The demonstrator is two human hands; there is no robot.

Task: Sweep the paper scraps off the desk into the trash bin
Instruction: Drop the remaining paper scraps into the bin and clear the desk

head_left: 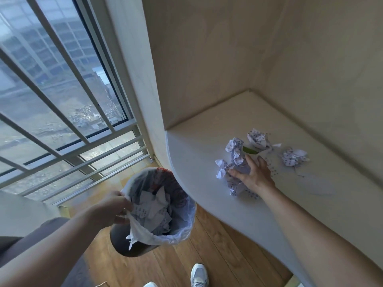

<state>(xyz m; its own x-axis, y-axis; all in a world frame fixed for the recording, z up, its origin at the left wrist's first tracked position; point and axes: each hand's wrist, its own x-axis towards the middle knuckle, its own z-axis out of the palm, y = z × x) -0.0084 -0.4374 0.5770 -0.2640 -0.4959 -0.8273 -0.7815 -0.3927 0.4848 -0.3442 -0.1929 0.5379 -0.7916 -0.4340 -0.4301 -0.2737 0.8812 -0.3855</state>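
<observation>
Closest to the viewer, two white sneakers (198, 275) stand on the warm wooden floor (209, 251), toes pointing at the desk. Just above them the left hand (113, 206) is closed on the rim of the trash bin (132, 243), pinching the thin, crinkled white liner (182, 230) against the dark round wall. The bin hangs tilted off the floor, its mouth right below the desk's rounded front corner, and flat torn paper already lies inside it.

The right hand (253, 171) lies spread, palm down, on the desk (310, 204), fingers splayed over a heap of crumpled paper scraps (234, 162) printed with small purple marks. It presses the heap rather than gripping it. The heap sits near the curved left edge, with a strip of bare matte white top between it and the drop to the bin.

Further back, one loose paper ball (258, 138) lies just behind the fingers, and another paper wad (294, 156) rests apart to the right, with small torn bits beside it. A green sliver (249, 150) peeks between the scraps. Pale wood-grain panels (228, 59) wall in the desk's back and right. On the left stands a window (51, 90) with grey metal rails.
</observation>
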